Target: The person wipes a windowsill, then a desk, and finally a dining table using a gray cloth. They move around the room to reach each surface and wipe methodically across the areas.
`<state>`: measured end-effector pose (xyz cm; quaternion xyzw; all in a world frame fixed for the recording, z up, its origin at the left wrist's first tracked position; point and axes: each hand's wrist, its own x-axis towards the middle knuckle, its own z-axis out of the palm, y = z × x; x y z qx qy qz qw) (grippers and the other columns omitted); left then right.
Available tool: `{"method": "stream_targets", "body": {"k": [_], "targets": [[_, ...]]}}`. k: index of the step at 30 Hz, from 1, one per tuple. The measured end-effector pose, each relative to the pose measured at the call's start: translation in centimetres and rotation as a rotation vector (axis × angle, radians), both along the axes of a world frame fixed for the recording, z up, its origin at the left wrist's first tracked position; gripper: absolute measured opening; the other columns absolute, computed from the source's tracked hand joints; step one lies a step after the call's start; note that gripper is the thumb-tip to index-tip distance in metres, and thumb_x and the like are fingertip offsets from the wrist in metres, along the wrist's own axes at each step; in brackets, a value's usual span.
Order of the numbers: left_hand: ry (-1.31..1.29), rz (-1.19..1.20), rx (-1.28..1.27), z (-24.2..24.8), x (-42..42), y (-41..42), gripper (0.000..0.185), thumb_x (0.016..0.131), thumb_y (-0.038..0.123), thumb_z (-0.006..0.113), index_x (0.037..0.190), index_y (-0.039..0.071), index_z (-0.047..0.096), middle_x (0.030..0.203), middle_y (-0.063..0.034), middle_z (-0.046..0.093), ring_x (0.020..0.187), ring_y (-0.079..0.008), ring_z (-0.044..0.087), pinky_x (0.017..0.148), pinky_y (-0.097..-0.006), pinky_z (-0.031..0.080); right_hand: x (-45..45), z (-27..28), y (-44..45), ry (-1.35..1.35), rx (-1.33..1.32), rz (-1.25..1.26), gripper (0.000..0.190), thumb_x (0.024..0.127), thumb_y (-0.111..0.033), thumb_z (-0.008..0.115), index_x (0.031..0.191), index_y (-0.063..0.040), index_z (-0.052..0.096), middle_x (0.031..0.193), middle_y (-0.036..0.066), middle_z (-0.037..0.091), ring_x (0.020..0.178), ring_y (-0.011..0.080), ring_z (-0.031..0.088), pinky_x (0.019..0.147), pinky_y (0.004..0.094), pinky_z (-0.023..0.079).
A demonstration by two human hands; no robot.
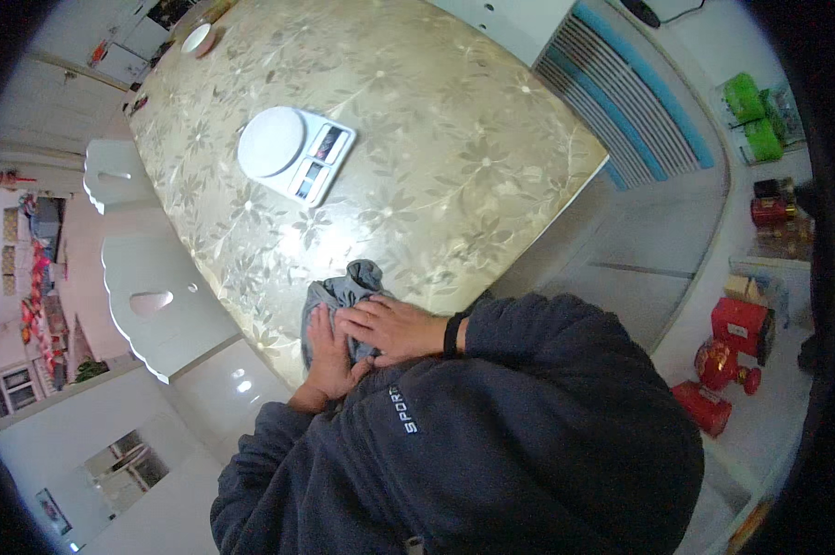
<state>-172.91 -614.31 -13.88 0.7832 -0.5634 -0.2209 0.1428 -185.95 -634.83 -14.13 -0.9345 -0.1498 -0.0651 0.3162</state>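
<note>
A bunched grey cloth (363, 276) lies at the near edge of the table, close to my body. My left hand (328, 354) rests on its left part with the fingers pointing away from me. Over its middle and right part lies my right hand (389, 327), a black band around the wrist. The two hands are side by side and nearly touch; whether the fingers grip the fabric cannot be told. Beyond them on the table stands a white digital kitchen scale (296, 156) with a round platform.
The table (431, 201) has a flower-patterned cover. A small bowl (199, 40) sits at its far left. White chairs (174, 309) stand along the left side. On the right are a blue-and-grey striped mat (625, 97) and a ledge with red boxes (740, 326) and green packages (754, 118).
</note>
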Motion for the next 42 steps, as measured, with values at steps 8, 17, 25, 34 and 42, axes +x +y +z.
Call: {"method": "stream_targets", "body": {"k": [8,17,25,34,42], "targets": [[-0.035,-0.366,0.212,1.2,-5.9,-22.1,0.104,0.087,0.051,0.069,0.156,-0.007,0.015,0.158,-0.0428,0.006,0.148,-0.0603,0.007,0.118,-0.0663,0.013,-10.4,0.5,-17.0,0.151,-0.029,-0.338,0.091,0.075,-0.041,0.08,0.146,0.002,0.042,0.156,0.02,0.036,0.144,0.0366,0.033,0.121,0.0502,0.025],[-0.023,-0.504,-0.038,0.4,-11.0,-42.3,0.094,0.089,0.042,0.068,0.155,-0.004,0.02,0.16,-0.0361,0.016,0.149,-0.0529,0.017,0.119,-0.0634,0.019,-16.0,0.8,-29.6,0.276,-0.112,-0.797,0.077,0.082,-0.014,0.065,0.15,0.004,0.034,0.161,0.023,0.028,0.15,0.042,0.023,0.122,0.0537,0.021],[-0.044,-0.374,-0.162,-0.6,-9.3,-40.3,0.083,0.085,0.03,0.068,0.152,-0.003,0.033,0.157,-0.029,0.031,0.145,-0.0469,0.033,0.116,-0.0546,0.031,-11.8,-0.3,-31.0,0.339,-0.098,-0.794,0.086,0.082,-0.025,0.061,0.156,-0.001,0.027,0.164,0.027,0.017,0.153,0.0468,0.01,0.122,0.0606,0.01],[-0.063,0.047,-0.066,0.5,0.1,-16.3,0.067,0.094,0.034,0.057,0.146,-0.005,0.041,0.157,-0.0273,0.034,0.147,-0.0429,0.032,0.119,-0.0518,0.028,3.5,1.7,-14.4,0.43,-0.187,-0.04,0.098,0.083,-0.042,0.071,0.16,-0.006,0.021,0.165,0.029,0.012,0.153,0.0506,0.003,0.122,0.0615,0.007],[-0.12,0.905,0.072,0.1,3.0,4.1,0.085,0.087,0.04,0.067,0.155,0.003,0.032,0.165,-0.0244,0.02,0.152,-0.0426,0.021,0.12,-0.0593,0.022,18.8,1.6,4.7,0.247,-0.301,0.499,0.099,0.078,-0.056,0.067,0.159,-0.014,0.028,0.164,0.028,0.02,0.15,0.0535,0.014,0.118,0.0668,0.016]]}}
